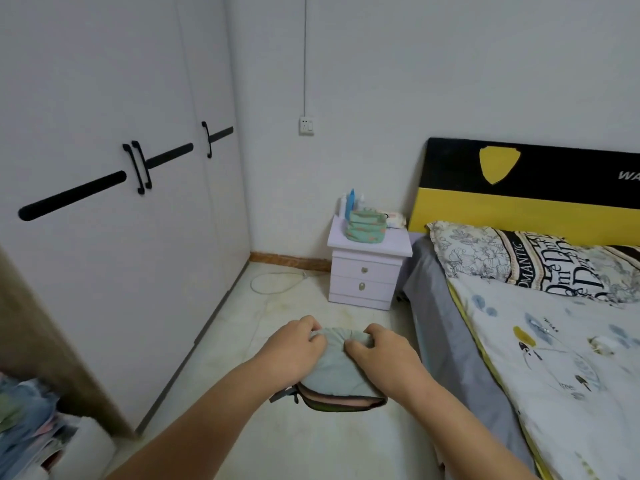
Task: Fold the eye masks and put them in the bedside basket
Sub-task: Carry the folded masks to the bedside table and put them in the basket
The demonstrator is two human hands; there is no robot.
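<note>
- Bare floor (277, 341) lies open between the wardrobe (104, 237) and the bed (519, 341).
- On the nightstand (367, 268), bottles (349, 204) stand close behind the green basket (366, 229).
- A white cable (273, 282) loops on the floor beside the nightstand.

Ahead of you, at the far side of the room, a pale lilac bedside table (370, 244) stands on the tiled floor (294, 434), just left of the bed (450, 341). On its top sits a green fabric basket (366, 226), with a few bottles (349, 204) behind it and a pack of wipes (395, 220) to its right. A white cable (273, 282) lies coiled on the floor left of the bedside table. To your right, the bed carries a patterned pillow (526, 258) at its far end and a printed quilt (561, 358) nearer you, over a grey sheet (446, 344).
</note>
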